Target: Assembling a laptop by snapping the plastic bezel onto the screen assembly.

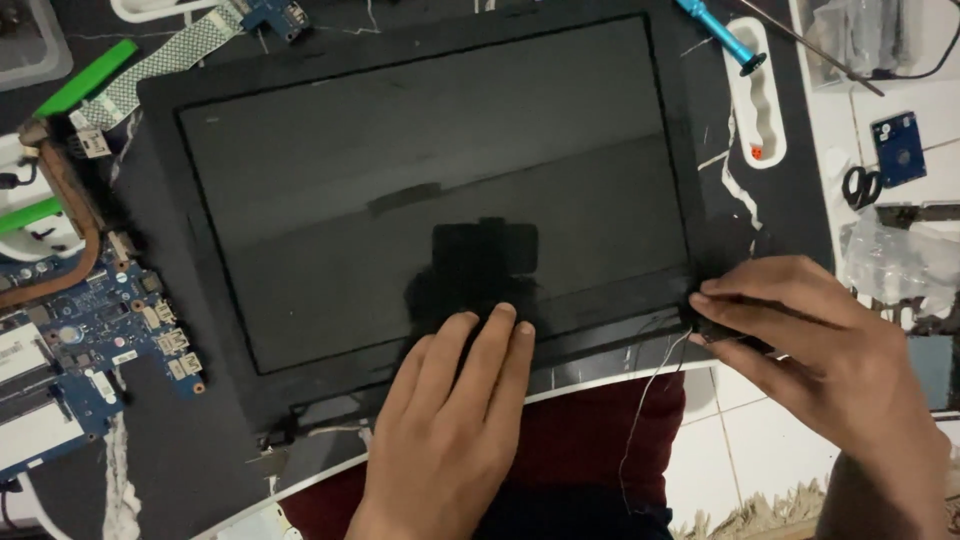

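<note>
Two hands [455, 400] [800, 345] on black laptop screen [430, 180]

A bare dark laptop screen [430, 180] offers open passage, hemmed by a blue circuit board [90, 340] leftward and a blue screwdriver [722, 35] rightward.

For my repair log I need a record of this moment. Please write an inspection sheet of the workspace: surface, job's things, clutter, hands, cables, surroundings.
Surface: dark work mat, scuffed with white marks.
Job's things: laptop screen panel lying flat, dark bezel around it.
Clutter: blue circuit board and copper heat pipe at left; blue screwdriver on a white tray; scissors; small drive.
Hands: left hand flat on the lower bezel; right hand pinching the panel's lower right corner.
Cables: thin wire hanging from that corner; flat ribbon cable.
Surroundings: white tiled floor.
</note>
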